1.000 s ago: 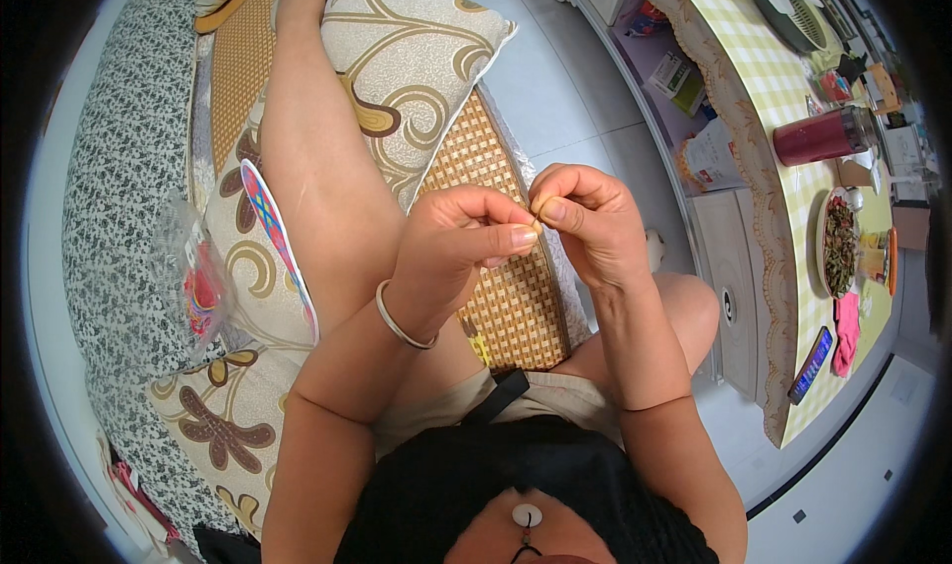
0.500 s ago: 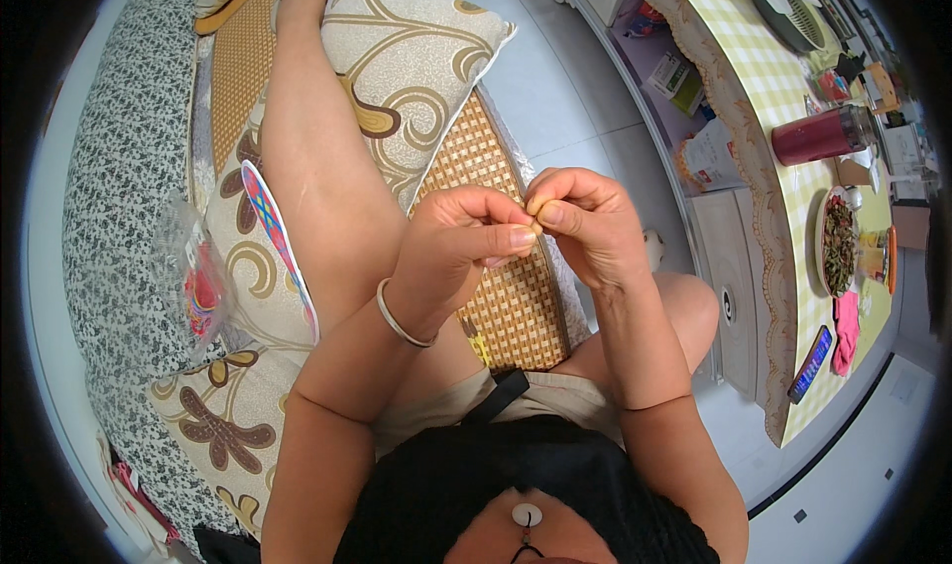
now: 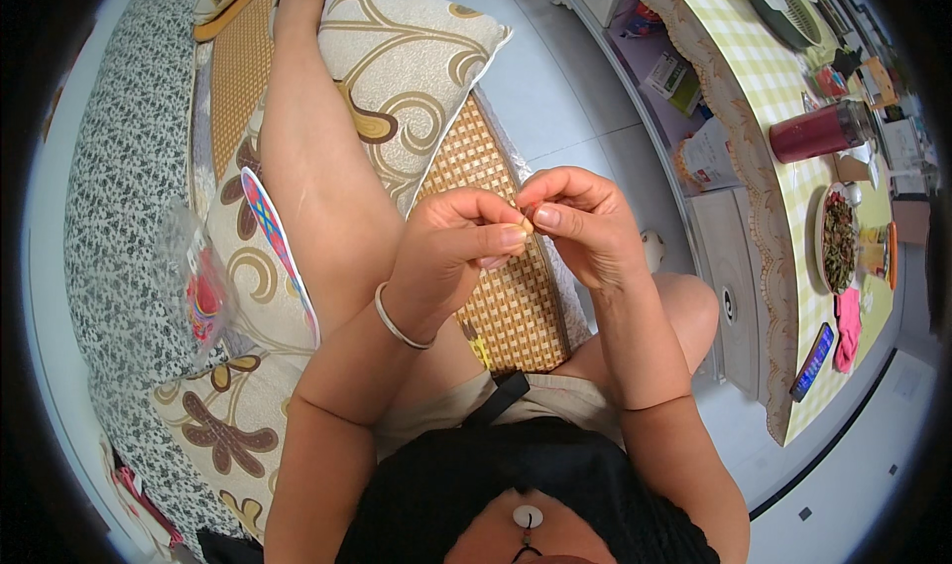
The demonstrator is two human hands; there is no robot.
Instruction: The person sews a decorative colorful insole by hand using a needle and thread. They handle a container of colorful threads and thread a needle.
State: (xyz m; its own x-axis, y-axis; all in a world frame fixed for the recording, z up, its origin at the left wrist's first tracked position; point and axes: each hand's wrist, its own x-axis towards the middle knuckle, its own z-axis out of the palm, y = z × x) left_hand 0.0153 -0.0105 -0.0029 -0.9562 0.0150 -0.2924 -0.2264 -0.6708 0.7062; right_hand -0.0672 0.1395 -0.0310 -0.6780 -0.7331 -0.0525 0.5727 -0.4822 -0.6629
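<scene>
Above my lap, my left hand (image 3: pixel 458 239) and my right hand (image 3: pixel 593 229) meet fingertip to fingertip. Each pinches with thumb and forefinger; whatever lies between the tips is too small to make out. A bangle circles my left wrist. To the left of my outstretched leg stands a white-edged insole (image 3: pixel 270 222) with a bright blue, red and green pattern, tilted on its side. Beyond it, a clear plastic bag (image 3: pixel 198 281) holds bundles that look like pink and orange thread. A small yellow object (image 3: pixel 478 344), partly hidden, lies between my legs on the woven mat.
Patterned cushions (image 3: pixel 416 58) lie on the woven seat mat (image 3: pixel 511 301). At right, a table with a checked cloth (image 3: pixel 739 43) bears a dark red flask (image 3: pixel 818 132), a plate of dried leafy bits (image 3: pixel 821 256), a pink cloth (image 3: pixel 846 331) and a phone (image 3: pixel 812 363).
Both hands have shifted slightly to the left together. My right fingertips have rolled a little, and the pinches still meet.
</scene>
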